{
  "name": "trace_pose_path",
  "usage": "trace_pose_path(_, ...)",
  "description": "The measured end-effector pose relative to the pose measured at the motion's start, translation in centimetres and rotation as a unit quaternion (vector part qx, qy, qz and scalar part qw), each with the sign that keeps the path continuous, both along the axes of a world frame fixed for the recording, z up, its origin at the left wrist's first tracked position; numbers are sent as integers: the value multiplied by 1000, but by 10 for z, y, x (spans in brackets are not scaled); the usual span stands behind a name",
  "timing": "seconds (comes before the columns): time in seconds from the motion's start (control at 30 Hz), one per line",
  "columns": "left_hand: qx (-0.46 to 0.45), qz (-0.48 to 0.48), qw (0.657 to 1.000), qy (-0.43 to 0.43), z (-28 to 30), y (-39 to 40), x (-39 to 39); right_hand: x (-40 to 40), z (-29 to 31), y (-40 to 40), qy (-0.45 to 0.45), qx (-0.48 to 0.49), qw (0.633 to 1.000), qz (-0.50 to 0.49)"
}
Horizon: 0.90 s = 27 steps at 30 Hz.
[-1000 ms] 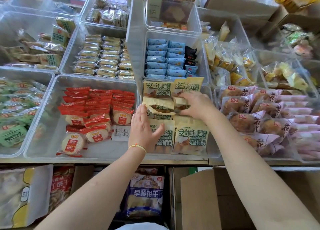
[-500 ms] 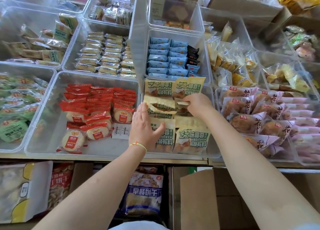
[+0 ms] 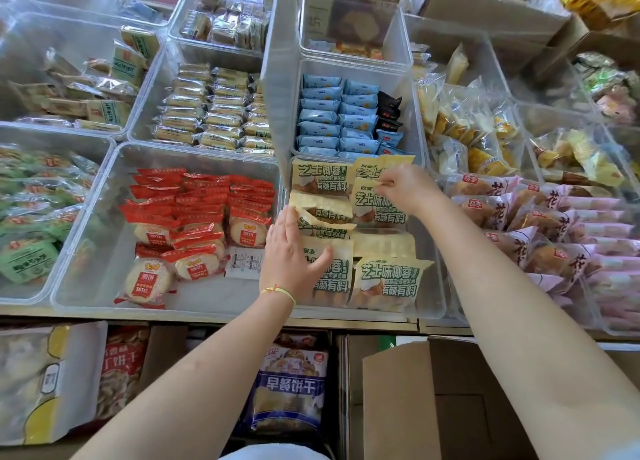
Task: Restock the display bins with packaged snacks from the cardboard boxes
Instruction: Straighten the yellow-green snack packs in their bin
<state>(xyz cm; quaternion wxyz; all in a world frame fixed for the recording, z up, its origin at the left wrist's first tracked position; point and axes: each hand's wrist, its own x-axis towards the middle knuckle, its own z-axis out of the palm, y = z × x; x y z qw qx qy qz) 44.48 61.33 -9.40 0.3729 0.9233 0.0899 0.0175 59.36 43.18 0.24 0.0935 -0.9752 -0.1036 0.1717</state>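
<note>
Bin (image 3: pixel 437 307) near full of coconut packs (image 3: pixel 388 283); right hand (image 3: pixel 403 187) pinching one pack (image 3: pixel 375 205), left hand (image 3: pixel 292 253) flat, grasping nothing; boxes (image 3: pixel 398 400) remain.

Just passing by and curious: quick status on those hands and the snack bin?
Left hand flat on front cream packets. Right hand pinching a rear packet. Clear bin nearly full; nothing blocking.
</note>
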Motion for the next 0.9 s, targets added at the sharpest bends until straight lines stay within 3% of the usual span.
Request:
trace_pose_path(0.13, 0, 0, 1000, -2, -1, 0, 0, -19, -1, 9, -124, 83, 988, 36)
trace_pose_path(0.2, 4, -1, 1000, -2, -2, 0, 0, -31, -3, 24, -126, 101, 984, 78)
trace_pose_path(0.37, 6, -2, 1000, -2, -4, 0, 1, -36, -16, 53, -130, -37, 974, 183)
trace_pose_path(0.47, 5, -2, 1000, -11, -5, 1, 1, -21, -12, 61, -126, 17, 983, 134)
trace_pose_path(0.6, 7, -3, 1000, -11, -7, 1, 1, 2, -9, 66, -41, 77, 996, 32)
trace_pose_path(0.9, 2, -6, 1000, -14, -7, 1, 1, 7, -4, 52, 1, 116, 993, 8)
